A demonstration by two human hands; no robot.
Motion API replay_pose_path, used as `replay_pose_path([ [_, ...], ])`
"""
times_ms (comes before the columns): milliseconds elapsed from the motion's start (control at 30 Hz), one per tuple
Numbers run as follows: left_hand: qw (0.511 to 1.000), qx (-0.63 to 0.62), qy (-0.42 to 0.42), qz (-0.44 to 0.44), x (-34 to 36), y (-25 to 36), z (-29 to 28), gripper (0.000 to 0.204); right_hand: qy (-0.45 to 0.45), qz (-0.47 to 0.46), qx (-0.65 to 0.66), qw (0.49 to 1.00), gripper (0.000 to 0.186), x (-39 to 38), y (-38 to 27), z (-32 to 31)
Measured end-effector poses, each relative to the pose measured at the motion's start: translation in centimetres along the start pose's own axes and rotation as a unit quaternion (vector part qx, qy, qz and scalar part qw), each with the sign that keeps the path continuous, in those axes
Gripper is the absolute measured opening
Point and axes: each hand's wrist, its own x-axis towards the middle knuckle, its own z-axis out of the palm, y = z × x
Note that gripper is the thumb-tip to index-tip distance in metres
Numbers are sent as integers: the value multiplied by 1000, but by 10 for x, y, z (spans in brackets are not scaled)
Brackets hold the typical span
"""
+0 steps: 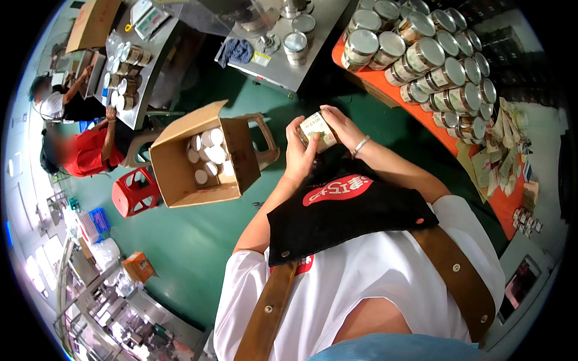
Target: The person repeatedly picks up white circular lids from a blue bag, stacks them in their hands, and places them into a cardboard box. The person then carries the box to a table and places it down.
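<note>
Between my two hands, in front of my black apron, is a jar [313, 127] with a cream and green label. My left hand [297, 157] wraps its near left side, with the thumb pressed on the label. My right hand [344, 127], wearing a bracelet, grips the right side with its fingers over the far edge. The jar is tilted and its ends are mostly hidden by my hands. To the right, many silver-lidded jars [425, 54] are stacked on their sides and upright on an orange table [442, 141].
An open cardboard box [250, 157] with white-lidded containers [211, 150] rests on a stool to the left. A red stool [133, 191] is beyond it. Ahead stands a steel table [274, 77] with more jars [295, 45]. Two people work at another table [153, 66] on the far left.
</note>
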Motion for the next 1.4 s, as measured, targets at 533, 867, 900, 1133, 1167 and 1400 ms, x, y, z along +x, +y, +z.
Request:
replay_pose_path([
  [533,915,336,170,-145,-30,-123,-158,79,-82,44,-82,992,41,47,53,56],
  [867,868,297,-11,-399,-106,-232,-177,53,-8,61,-48,997,44,10,66,17],
  [900,875,287,12,-389,-105,-222,-172,50,7,52,-50,997,44,1,64,12],
  [1133,616,552,409,-384,-140,-221,-202,81,70,20,7,997,40,-75,78,-53],
  [1167,621,458,427,-472,-142,-218,-214,85,82,-10,11,997,40,-81,88,-64],
  [1400,738,-196,371,-528,-156,-236,-249,62,221,-135,-147,955,41,-148,125,-125],
])
